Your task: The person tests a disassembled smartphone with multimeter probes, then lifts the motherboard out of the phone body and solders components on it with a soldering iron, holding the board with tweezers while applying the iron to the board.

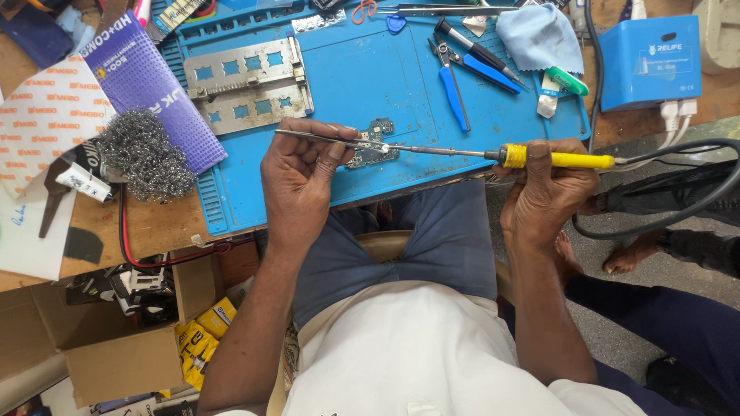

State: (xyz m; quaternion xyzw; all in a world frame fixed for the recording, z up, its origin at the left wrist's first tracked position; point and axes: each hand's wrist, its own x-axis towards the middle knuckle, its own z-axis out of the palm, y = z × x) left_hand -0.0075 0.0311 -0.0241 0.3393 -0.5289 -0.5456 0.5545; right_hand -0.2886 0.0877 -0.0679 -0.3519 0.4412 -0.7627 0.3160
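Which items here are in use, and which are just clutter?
In use: soldering iron in right hand; tweezers in left hand; small circuit board; blue mat.

Lying about: steel wool; metal plate; blue cutters; blue cloth; blue box.

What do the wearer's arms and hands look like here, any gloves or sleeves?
Both hands are bare: no gloves on the left hand or right hand. No watch or wristband shows. Both forearms are uncovered up to the picture's edge; no sleeves in view. The person wears a white shirt and grey-blue shorts.
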